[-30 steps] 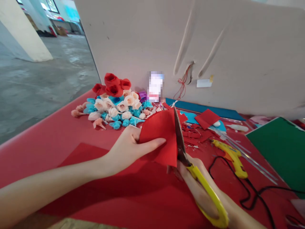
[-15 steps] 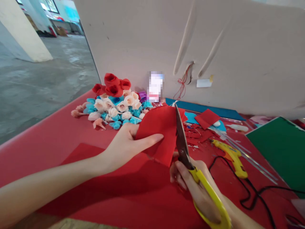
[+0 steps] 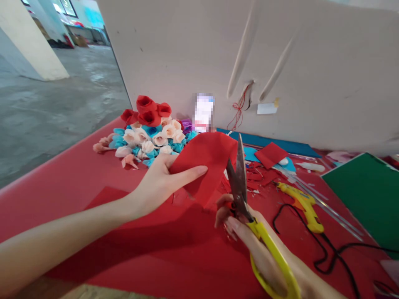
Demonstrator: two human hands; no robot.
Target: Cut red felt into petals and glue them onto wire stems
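My left hand point(image 3: 170, 176) pinches a piece of red crepe paper point(image 3: 207, 162) with a rounded top edge, thumb on the near face and fingers hidden behind. In my right hand point(image 3: 249, 236) are yellow-handled scissors point(image 3: 240, 178), their blades parted and pointing up at the paper's right edge. A larger red sheet point(image 3: 146, 249) lies on the table below both hands. Red paper scraps point(image 3: 260, 176) are scattered just right of the blades.
Paper flowers point(image 3: 152, 124) in red, cream and blue are piled at the back left. A yellow glue gun point(image 3: 304, 205) with a black cord lies at right, beside clear sticks point(image 3: 330, 214) and a green board point(image 3: 364, 199). A lit phone point(image 3: 203, 112) leans on the wall.
The scissor blades have opened from nearly closed. My left hand has shifted the red paper slightly left and turned it, its lower corner now pointing down.
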